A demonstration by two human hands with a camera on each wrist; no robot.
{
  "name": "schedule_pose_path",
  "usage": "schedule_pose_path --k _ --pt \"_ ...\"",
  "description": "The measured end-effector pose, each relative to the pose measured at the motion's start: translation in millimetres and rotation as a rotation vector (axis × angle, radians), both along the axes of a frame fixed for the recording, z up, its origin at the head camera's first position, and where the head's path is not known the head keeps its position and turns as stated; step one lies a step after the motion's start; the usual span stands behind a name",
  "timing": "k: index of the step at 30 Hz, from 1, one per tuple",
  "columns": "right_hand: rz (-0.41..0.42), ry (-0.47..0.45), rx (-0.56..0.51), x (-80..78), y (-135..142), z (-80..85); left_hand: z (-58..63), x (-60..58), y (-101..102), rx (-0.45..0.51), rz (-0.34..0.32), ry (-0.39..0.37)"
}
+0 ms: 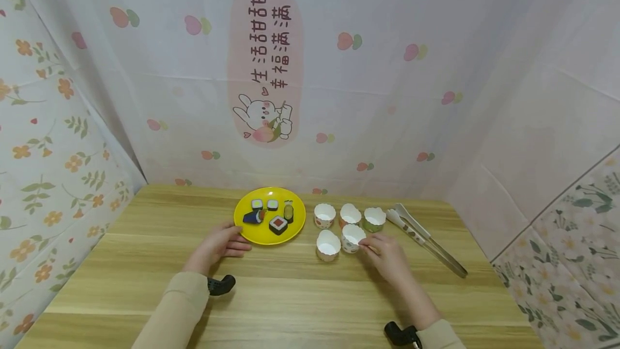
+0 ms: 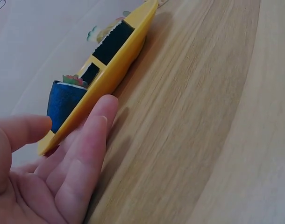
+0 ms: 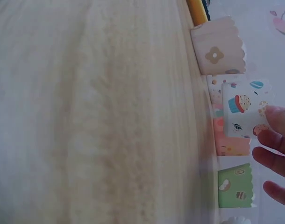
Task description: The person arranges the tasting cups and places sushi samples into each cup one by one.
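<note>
My left hand (image 1: pixel 225 242) is at the near-left edge of a yellow plate (image 1: pixel 261 237), its thumb at the rim and its fingers lying under the edge (image 2: pixel 74 172). Toy sushi pieces lie on the plate, among them a blue-wrapped hand roll (image 2: pixel 65 103) beside my thumb. With thumb and fingertips, my right hand (image 1: pixel 385 255) pinches the rim of a white paper baking cup (image 3: pixel 243 107) printed with cupcakes. That cup appears raised a little off the table.
Other baking cups stand close by: a beige one (image 3: pixel 219 49), a green one (image 3: pixel 236 186) and a pink one (image 3: pixel 231 140) among them. Metal tongs (image 1: pixel 428 241) lie to the right on the wooden table (image 1: pixel 290 300). A printed curtain (image 1: pixel 378 123) hangs behind.
</note>
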State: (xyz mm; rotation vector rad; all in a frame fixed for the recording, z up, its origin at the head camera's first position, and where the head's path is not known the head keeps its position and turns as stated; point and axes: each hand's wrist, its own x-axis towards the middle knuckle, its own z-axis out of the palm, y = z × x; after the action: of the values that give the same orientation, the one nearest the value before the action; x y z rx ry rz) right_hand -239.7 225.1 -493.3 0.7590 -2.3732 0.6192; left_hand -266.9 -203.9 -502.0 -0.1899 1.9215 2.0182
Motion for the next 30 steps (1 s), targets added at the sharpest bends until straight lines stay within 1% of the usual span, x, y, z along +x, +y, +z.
schedule_pose_path --k 7,12,19,25,30 --pt "-0.025 -0.038 0.009 -0.3 -2.3 -3.1 -0.7 -0.4 2.6 -0.018 0.023 0.003" --pt "-0.024 -0.036 0.025 -0.9 -3.4 -3.4 -1.6 -0.3 3.0 -0.026 0.034 0.0" --pt "-0.024 -0.018 0.039 -0.3 -3.4 -4.8 -3.1 0.4 1.5 -0.017 0.016 0.014" --pt "-0.053 -0.015 0.083 1.8 -2.0 -4.4 -3.3 0.1 0.5 0.0 0.001 0.026" --pt "-0.069 -0.017 0.106 4.4 -1.8 -3.2 -3.3 0.2 -0.1 0.006 -0.002 0.017"
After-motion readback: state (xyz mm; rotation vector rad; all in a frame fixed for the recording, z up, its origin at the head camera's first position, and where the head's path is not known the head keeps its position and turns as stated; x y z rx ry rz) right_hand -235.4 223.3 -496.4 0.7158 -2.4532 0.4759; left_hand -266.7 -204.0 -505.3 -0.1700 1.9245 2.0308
